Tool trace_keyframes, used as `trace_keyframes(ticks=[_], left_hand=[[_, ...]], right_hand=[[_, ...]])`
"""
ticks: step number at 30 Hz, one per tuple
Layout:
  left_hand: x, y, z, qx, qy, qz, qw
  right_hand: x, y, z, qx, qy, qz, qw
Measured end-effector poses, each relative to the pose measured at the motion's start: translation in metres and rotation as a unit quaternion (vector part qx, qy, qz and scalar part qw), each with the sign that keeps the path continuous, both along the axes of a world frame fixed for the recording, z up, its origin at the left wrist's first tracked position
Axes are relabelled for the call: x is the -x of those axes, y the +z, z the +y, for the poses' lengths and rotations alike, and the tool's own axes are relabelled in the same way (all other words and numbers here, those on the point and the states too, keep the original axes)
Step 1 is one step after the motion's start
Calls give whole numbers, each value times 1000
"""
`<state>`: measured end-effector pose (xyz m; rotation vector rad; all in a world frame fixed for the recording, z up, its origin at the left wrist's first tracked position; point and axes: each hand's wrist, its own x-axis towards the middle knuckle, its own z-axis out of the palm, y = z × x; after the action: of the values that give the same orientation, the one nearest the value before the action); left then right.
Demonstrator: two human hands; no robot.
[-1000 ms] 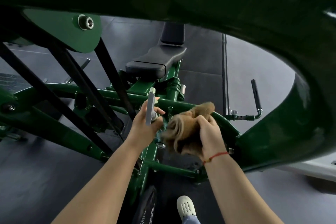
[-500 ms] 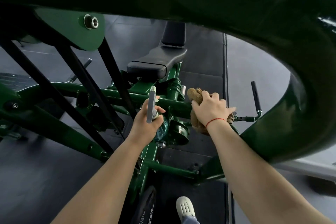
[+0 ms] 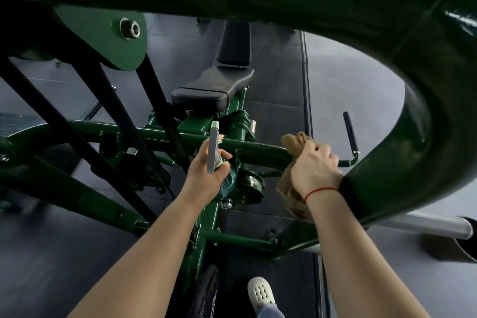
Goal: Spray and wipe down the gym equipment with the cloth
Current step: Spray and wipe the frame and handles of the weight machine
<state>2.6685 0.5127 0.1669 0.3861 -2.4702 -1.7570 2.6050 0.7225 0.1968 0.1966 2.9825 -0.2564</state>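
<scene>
A dark green gym machine fills the view, its curved frame tube [image 3: 258,148] running across the middle. My left hand [image 3: 206,175] grips a spray bottle [image 3: 213,147] with a grey head and teal body, held upright just left of centre. My right hand [image 3: 313,170] grips a brown cloth [image 3: 294,141] bunched around the right end of the frame tube, where it bends down. Part of the cloth hangs below my wrist, which wears a red string. The bottle's lower body is mostly hidden by my palm.
A black padded seat [image 3: 206,90] stands beyond the tube. A thick green arm [image 3: 413,137] arches overhead and down the right side, close to my right wrist. A black-gripped handle [image 3: 349,131] sticks up at right. Black struts [image 3: 116,116] cross left. My white shoe [image 3: 260,292] is below.
My right hand carried the cloth from beside the bottle out to the right end of the tube, then slid it a little down and nearer along the bend. The left hand held still.
</scene>
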Motion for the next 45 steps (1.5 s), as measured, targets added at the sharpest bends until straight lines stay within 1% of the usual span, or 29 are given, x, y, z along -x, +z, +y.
trace_keyframes(ticks=[4,6,9,12,14,17,21,24,27,30,32,34,36,38,40,42,43,44,45], left_hand=[[-1,0,-1,-4,-2,1,1000],[-2,0,-2,-7,-4,-3,1000],[1,1,0,-8,2,-12,1000],[1,4,2,-8,8,-13,1000],[-1,8,3,-8,8,-13,1000],[-3,13,8,-27,29,-4,999],[-16,16,19,-48,125,0,991],[-30,22,22,-88,188,-17,978],[-42,30,21,-90,239,-27,966],[-56,35,19,-95,272,-27,957],[-66,36,19,-91,283,-26,954],[-73,35,21,-86,290,-24,953],[-79,32,25,-94,292,-30,951],[-85,28,31,-110,291,-29,950],[-91,25,37,-111,295,-28,949],[-96,22,42,-117,308,-25,944],[-99,20,45,-127,314,-20,941],[-102,19,47,-135,317,-16,939],[-105,17,48,-138,316,-15,938]], right_hand=[[12,-15,-1,22,-49,32,998],[21,-20,-1,24,-49,34,998],[32,-20,0,15,-53,12,998],[24,-22,-6,-13,-31,25,999],[14,-25,-12,-22,2,25,999],[8,-22,-25,2,57,14,998],[21,-18,-48,71,131,-1,989],[28,-19,-73,81,164,-1,983],[12,-29,-99,82,237,15,968],[-8,-42,-105,59,308,42,949],[-22,-51,-99,19,354,60,933],[-39,-58,-97,-44,397,57,915],[-52,-57,-97,-68,402,40,912],[-47,-46,-102,-57,410,11,910],[-33,-31,-105,-34,418,-50,906],[-18,-17,-104,30,390,-140,909],[-15,-14,-103,67,369,-162,913],[-15,-13,-101,97,353,-149,919],[-16,-15,-99,113,346,-102,926]])
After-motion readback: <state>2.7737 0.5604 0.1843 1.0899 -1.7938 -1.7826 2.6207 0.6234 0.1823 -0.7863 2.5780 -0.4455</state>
